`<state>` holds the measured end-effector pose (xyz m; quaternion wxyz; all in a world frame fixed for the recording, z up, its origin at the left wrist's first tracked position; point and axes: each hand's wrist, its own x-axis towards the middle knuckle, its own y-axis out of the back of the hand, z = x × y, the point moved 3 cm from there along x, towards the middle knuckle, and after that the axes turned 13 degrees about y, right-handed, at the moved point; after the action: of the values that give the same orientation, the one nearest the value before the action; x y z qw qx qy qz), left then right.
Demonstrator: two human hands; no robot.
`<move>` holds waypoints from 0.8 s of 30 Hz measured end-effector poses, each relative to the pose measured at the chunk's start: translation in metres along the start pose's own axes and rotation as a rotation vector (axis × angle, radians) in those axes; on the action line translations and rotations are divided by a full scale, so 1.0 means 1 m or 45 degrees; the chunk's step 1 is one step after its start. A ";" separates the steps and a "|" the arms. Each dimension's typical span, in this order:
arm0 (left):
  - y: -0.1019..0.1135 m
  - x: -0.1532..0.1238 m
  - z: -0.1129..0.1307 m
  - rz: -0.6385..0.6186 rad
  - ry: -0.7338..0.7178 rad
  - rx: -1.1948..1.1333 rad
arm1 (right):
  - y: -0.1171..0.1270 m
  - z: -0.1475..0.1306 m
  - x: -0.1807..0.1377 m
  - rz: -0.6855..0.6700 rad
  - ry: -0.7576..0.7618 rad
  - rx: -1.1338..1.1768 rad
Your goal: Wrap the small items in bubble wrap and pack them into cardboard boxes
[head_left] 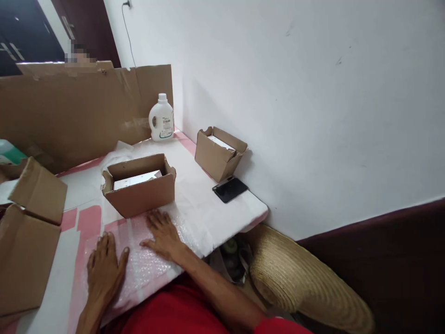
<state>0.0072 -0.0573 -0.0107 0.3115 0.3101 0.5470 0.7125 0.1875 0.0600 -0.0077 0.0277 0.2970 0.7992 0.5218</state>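
Observation:
A sheet of clear bubble wrap (146, 266) lies flat at the near edge of the white and pink table (205, 204). My left hand (104, 266) rests palm down on its left part, fingers stretched out. My right hand (163, 234) presses flat on its right part, fingers spread. Just beyond my right hand stands an open cardboard box (141, 190) with a white item inside. Neither hand holds anything.
A second open cardboard box (219, 155) sits near the wall, with a black phone (229, 189) beside it. A white jug (162, 118) stands at the back before a cardboard sheet (79, 111). Folded cardboard boxes (28, 241) lie at left. A straw hat (299, 278) rests below the table's right end.

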 end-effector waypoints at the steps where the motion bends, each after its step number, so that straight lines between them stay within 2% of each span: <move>1: 0.004 0.003 -0.006 -0.004 0.036 0.014 | 0.007 0.009 -0.008 -0.010 -0.065 -0.023; 6: 0.014 0.008 -0.023 -0.008 0.093 0.036 | 0.032 0.037 -0.041 -0.010 -0.269 -0.072; 11: 0.020 0.016 -0.027 -0.006 0.157 0.085 | 0.032 0.041 -0.042 -0.022 -0.286 -0.088; 14: 0.024 0.017 -0.040 -0.031 0.198 0.099 | 0.037 0.043 -0.050 -0.011 -0.361 -0.124; 16: 0.026 0.009 -0.051 0.011 0.169 0.073 | 0.045 0.042 -0.062 0.012 -0.370 -0.163; 18: 0.028 -0.004 -0.058 0.085 -0.008 0.030 | 0.053 0.037 -0.076 -0.004 -0.189 -0.170; 21: 0.027 -0.031 -0.060 0.107 -0.460 0.037 | 0.057 0.031 -0.094 -0.152 0.167 -0.102; 24: 0.027 -0.051 -0.065 0.108 -0.737 0.110 | 0.055 0.035 -0.108 -0.343 0.315 -0.078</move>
<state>-0.0150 -0.1405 -0.0036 0.4108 0.5360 0.4518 0.5829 0.3132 0.0498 -0.0056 0.0077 0.1198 0.8129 0.5699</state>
